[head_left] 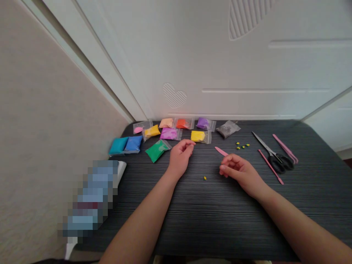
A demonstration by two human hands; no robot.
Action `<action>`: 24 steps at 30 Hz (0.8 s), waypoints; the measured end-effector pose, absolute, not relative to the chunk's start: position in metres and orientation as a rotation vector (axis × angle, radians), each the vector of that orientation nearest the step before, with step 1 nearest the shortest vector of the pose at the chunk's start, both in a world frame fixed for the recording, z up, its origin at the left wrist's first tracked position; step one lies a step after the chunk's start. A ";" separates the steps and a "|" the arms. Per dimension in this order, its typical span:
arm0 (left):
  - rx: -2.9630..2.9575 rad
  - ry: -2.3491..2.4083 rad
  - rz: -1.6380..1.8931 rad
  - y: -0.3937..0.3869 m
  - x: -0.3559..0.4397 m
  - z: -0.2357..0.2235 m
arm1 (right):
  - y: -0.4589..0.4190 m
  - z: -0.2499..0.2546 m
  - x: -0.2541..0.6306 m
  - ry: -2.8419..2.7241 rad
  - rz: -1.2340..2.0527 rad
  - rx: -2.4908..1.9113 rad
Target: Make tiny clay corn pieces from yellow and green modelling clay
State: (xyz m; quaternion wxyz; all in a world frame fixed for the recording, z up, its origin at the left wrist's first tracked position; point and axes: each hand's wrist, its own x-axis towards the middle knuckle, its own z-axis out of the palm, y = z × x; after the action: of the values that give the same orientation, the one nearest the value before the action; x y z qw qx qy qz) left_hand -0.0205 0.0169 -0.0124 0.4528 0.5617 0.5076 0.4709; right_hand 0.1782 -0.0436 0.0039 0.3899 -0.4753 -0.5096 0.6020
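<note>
My left hand rests on the dark table with its fingers curled, fingertips pinched close to the yellow clay bag; I cannot make out anything in them. My right hand is closed around a pink modelling tool, whose flat tip points up and left. A tiny yellow clay bit lies on the table between the two hands. Several small yellow and green clay bits sit just beyond the right hand.
Small bags of coloured clay lie along the far edge: green, blue, teal, magenta, purple, orange, grey. Black scissors and two pink tools lie at the right. A white wall stands behind.
</note>
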 end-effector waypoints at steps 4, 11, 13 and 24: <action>1.392 1.250 1.147 0.018 -0.021 -0.012 | -0.046 0.006 0.177 -1.528 1.373 -1.312; 1.393 1.261 1.149 0.019 -0.021 -0.012 | -0.048 0.010 0.180 -1.891 0.902 -1.307; 1.396 1.263 1.146 0.019 -0.020 -0.011 | -0.047 0.012 0.181 -1.949 0.836 -1.245; 1.386 1.260 1.164 0.019 -0.020 -0.010 | -0.046 0.010 0.185 -2.044 0.613 -1.250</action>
State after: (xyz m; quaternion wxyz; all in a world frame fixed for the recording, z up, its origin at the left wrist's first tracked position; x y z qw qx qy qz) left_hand -0.0195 0.0191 -0.0104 0.4513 0.5608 0.5099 0.4709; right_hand 0.1845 -0.0459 0.0102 0.3279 -0.4775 -0.7808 0.2340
